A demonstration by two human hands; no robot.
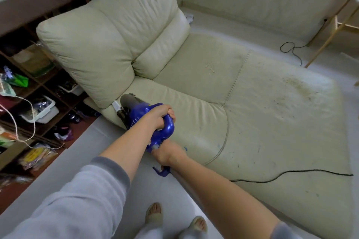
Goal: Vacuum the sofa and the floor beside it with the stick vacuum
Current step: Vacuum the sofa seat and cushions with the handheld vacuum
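A blue stick vacuum [141, 114] lies low at the front left corner of the cream leather sofa [194, 68], its dark grey dust cup and white nozzle end against the base of the back cushion. My left hand [161, 116] grips the vacuum's looped blue handle from above. My right hand [165, 154] holds the lower rear end of the vacuum body, below the handle. Crumbs and dirt specks [295, 87] are scattered on the right part of the seat. The pale floor [108, 141] runs beside the sofa under my arms.
A black power cord [291, 173] trails across the sofa's front edge to the right. Dark wooden shelves [38, 87] full of clutter stand at the left, with a loose string hanging out. Wooden table legs [330, 31] and another cord sit at the far right. My feet [174, 219] are below.
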